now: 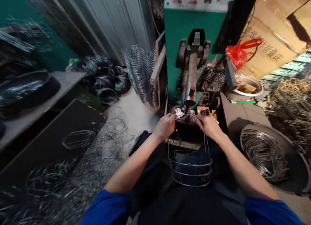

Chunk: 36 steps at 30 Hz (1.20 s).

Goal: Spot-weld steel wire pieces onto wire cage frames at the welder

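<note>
A wire basket (191,168) of thin bent rods hangs below my hands, close to my lap. Its upright wires rise towards both hands. My left hand (166,127) is closed on the left side of this wire frame, just left of the machine's tip. My right hand (210,125) pinches the frame on the right, with a thin wire end running towards the tip. Between the hands, the metal electrode arm (191,79) of a green welding machine (175,56) points down at the wire. The exact contact at the tip is too small to make out.
Stacked wire rings (141,77) stand left of the machine. Black wire coils (107,76) lie behind them, and loose wire loops (119,121) litter the floor. At right are a basin rim (286,140) around wire pieces, a white bowl (257,92) and a red bag (239,55).
</note>
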### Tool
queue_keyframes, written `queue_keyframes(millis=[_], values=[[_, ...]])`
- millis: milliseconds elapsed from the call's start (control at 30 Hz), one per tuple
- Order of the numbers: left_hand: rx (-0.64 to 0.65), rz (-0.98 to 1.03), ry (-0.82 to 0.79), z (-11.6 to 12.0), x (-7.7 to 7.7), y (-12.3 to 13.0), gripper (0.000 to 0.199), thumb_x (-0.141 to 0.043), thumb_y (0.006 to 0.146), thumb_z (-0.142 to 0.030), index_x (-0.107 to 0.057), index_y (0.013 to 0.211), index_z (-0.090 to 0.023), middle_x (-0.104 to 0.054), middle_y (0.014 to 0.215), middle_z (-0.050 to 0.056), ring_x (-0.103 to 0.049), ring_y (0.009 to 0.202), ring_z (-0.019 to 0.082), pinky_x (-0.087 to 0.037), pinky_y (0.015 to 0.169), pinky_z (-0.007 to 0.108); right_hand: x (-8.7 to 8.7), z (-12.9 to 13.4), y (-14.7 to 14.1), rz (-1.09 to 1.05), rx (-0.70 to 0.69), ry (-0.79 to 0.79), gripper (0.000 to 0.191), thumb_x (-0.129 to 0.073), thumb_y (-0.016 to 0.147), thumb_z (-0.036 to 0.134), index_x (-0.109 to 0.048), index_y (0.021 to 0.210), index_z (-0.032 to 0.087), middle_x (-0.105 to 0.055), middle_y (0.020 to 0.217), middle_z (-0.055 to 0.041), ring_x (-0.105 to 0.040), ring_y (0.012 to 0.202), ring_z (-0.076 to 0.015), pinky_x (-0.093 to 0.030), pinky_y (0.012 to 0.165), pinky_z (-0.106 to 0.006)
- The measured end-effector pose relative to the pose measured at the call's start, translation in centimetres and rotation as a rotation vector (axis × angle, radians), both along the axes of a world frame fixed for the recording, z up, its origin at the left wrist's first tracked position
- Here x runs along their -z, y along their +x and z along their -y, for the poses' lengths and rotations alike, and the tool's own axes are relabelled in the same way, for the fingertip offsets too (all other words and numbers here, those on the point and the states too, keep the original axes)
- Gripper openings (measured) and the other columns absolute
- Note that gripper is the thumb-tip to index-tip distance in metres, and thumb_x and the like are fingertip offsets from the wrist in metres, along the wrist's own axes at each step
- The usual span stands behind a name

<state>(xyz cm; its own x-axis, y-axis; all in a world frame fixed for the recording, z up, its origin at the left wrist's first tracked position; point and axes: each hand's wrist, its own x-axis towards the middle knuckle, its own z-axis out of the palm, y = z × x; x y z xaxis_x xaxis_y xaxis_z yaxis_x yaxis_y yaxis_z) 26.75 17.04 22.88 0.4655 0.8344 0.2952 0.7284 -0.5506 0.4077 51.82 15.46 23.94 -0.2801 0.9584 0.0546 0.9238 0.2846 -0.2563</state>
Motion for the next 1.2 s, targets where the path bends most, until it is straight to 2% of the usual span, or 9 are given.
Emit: queue_keyframes(millis=[200,300,400,500,633,767,900,1033,1200], values=[[-0.015,0.025,-0.002,0.2,0.2,0.1,0.021,-0.045,0.094,-0.008,-0.062,0.086,-0.015,-0.065,0.087,0.010,-0.063,0.078,0.019,-0.049,0.074,0.029,0.2,-0.1,-0.1,-0.095,-0.022,0.030,0.031,-0.047,0.100,0.027,-0.075,0.105,0.016,-0.076,0.095,-0.0122,-0.071,0.085,-0.0253,-0.047,0.074,-0.028],[-0.023,0.084,-0.014,0.1,0.3,0.3,0.019,-0.048,0.093,-0.009,-0.063,0.085,-0.016,-0.066,0.086,0.009,-0.062,0.078,0.019,-0.049,0.075,0.030,0.2,0.2,0.1,-0.215,0.044,0.027,0.033,-0.048,0.099,0.033,-0.076,0.096,0.015,-0.075,0.087,-0.0113,-0.071,0.084,-0.0252,-0.047,0.074,-0.028],[-0.046,0.207,-0.052,-0.2,0.4,0.1,0.015,-0.053,0.090,-0.011,-0.065,0.083,-0.016,-0.067,0.082,0.007,-0.063,0.077,0.019,-0.050,0.076,0.031,0.4,1.1,0.4,-0.418,0.125,-0.094,0.042,-0.050,0.097,0.048,-0.072,0.084,0.015,-0.069,0.065,-0.0062,-0.067,0.066,-0.0215,-0.047,0.066,-0.027],[-0.117,0.435,-0.210,0.5,0.7,-1.2,0.015,-0.061,0.090,-0.026,-0.069,0.098,-0.016,-0.067,0.078,0.004,-0.062,0.069,0.017,-0.050,0.069,0.029,0.9,2.2,0.5,-0.573,0.156,-0.153,0.047,-0.047,0.095,0.055,-0.068,0.080,0.016,-0.060,0.052,-0.0011,-0.058,0.050,-0.0168,-0.044,0.059,-0.025],[-0.336,0.972,-0.598,5.5,2.6,-4.7,0.052,-0.066,0.087,-0.052,-0.059,0.126,-0.019,-0.070,0.103,0.007,-0.069,0.079,0.017,-0.054,0.069,0.029,1.8,3.3,0.1,-0.619,0.181,-0.048,0.050,-0.043,0.096,0.054,-0.070,0.080,0.015,-0.060,0.053,-0.0030,-0.057,0.052,-0.0184,-0.045,0.059,-0.027],[-0.530,1.342,-0.974,13.8,6.9,-6.0,0.073,-0.074,0.077,-0.065,-0.051,0.129,-0.019,-0.071,0.112,0.013,-0.072,0.095,0.024,-0.056,0.079,0.034,2.1,5.3,0.2,-0.596,0.181,0.170,0.045,-0.044,0.098,0.048,-0.074,0.091,0.015,-0.073,0.083,-0.0107,-0.067,0.077,-0.0249,-0.051,0.073,-0.032],[-0.419,1.572,-1.340,18.8,9.5,-2.8,0.074,-0.084,0.068,-0.062,-0.055,0.121,-0.019,-0.069,0.119,0.017,-0.071,0.104,0.029,-0.056,0.086,0.039,2.4,8.2,1.0,-0.579,0.299,0.332,0.043,-0.046,0.099,0.046,-0.074,0.105,0.015,-0.075,0.100,-0.0133,-0.070,0.089,-0.0268,-0.054,0.085,-0.037],[-0.255,1.657,-1.381,18.4,8.4,0.5,0.068,-0.085,0.071,-0.053,-0.054,0.122,-0.021,-0.069,0.120,0.015,-0.073,0.100,0.028,-0.056,0.083,0.037,3.0,10.7,1.0,-0.593,0.380,0.402,0.041,-0.046,0.101,0.045,-0.073,0.112,0.016,-0.074,0.103,-0.0136,-0.070,0.092,-0.0263,-0.055,0.088,-0.038],[-0.345,1.543,-1.282,16.3,6.5,1.6,0.072,-0.091,0.062,-0.038,-0.050,0.120,-0.022,-0.070,0.103,0.007,-0.070,0.066,0.017,-0.056,0.063,0.031,3.6,13.0,1.0,-0.588,0.352,0.396,0.039,-0.046,0.102,0.042,-0.070,0.118,0.016,-0.072,0.103,-0.0137,-0.070,0.091,-0.0249,-0.056,0.088,-0.037]])
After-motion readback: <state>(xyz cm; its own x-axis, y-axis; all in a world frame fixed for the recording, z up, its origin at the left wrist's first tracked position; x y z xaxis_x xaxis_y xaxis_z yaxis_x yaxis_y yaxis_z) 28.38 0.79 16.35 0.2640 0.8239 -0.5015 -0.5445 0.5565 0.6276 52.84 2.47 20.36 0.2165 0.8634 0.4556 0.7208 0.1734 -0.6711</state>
